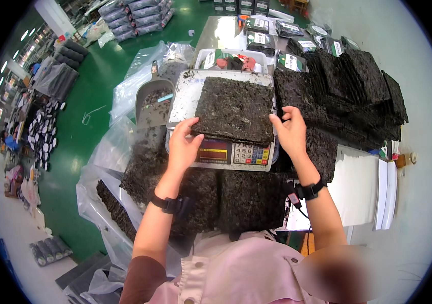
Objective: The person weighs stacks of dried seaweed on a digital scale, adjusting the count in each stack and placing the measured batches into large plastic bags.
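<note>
A stack of dark dried seaweed sheets lies on the white weighing pan of a digital scale, its front edge overhanging part of the keypad. At the stack's front left corner, my left hand touches the edge with fingertips and thumb; whether it grips the corner is unclear. Beside the right edge, my right hand has its fingers apart, with the thumb at the sheets' side. Seaweed crumbs dot the pan. More seaweed sheets lie in front of the scale.
Tall seaweed piles stand to the right. Behind the scale are a white plastic tray and labelled packets. A dustpan with crumbs sits at the left, near clear plastic bags. Stacked bagged goods stand on the green floor.
</note>
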The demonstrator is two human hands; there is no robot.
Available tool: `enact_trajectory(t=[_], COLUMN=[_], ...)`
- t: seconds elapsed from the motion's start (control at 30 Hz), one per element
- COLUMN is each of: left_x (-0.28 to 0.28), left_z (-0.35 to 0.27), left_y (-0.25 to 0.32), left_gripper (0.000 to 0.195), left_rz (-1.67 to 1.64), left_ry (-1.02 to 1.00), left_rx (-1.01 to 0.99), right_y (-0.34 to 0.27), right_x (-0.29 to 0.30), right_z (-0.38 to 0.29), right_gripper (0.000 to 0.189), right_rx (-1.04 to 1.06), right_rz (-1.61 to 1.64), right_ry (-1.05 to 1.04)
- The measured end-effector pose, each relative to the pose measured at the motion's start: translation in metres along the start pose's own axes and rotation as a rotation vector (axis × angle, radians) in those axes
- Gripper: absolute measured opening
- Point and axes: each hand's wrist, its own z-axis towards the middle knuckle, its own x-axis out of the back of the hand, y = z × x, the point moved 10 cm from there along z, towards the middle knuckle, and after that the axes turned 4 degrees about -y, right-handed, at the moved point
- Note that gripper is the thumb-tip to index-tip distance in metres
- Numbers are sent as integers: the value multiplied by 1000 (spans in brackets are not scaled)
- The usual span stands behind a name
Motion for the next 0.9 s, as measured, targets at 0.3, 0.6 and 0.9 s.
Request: enact_trajectory(t=[0.3,0.6,0.9], left_x=[-53,-95,-81], left_z=[-86,-141,-141], left_y=[-14,-22,-28], left_gripper=[35,45,19], left_rz=[-172,123,-648], left_ry=[-456,-771,-514], left_rx=[302,328,616], right_y=[14,2,30], right_x=[-28,-14,-10], right_z=[-126,-126,-115], right_gripper=[51,48,25], right_rx=[270,149,-257], right_rz=[-357,-40,624], right_ry=[-775,-856,-739])
